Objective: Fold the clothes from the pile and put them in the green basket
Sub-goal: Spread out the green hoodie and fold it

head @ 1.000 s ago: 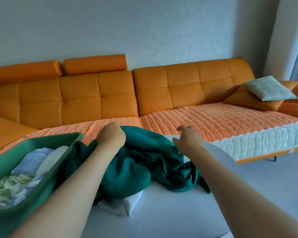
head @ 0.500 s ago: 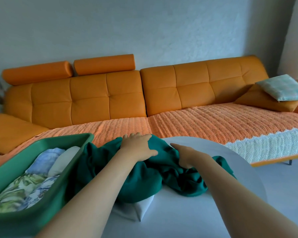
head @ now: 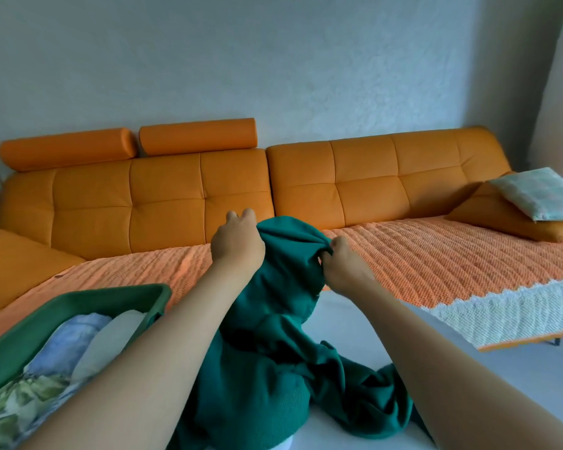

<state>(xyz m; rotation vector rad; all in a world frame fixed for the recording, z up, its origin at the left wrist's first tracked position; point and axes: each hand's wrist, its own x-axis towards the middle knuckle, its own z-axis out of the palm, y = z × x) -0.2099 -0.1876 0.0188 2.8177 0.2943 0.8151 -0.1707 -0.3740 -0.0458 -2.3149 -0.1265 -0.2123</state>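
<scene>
Both the left hand [head: 238,243] and the right hand [head: 343,266] pinch the teal sweater's [head: 273,362] top edge, lifting it off the table [head: 355,323], likely to shake it open for folding.

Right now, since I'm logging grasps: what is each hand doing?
Left hand: closed, gripping the green garment.
Right hand: closed, pinching the same garment's top edge.

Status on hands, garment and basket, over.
Left hand, right hand both grip green garment, top held up, rest heaped on table. Green basket at left, partly filled. Nothing in the way.
</scene>
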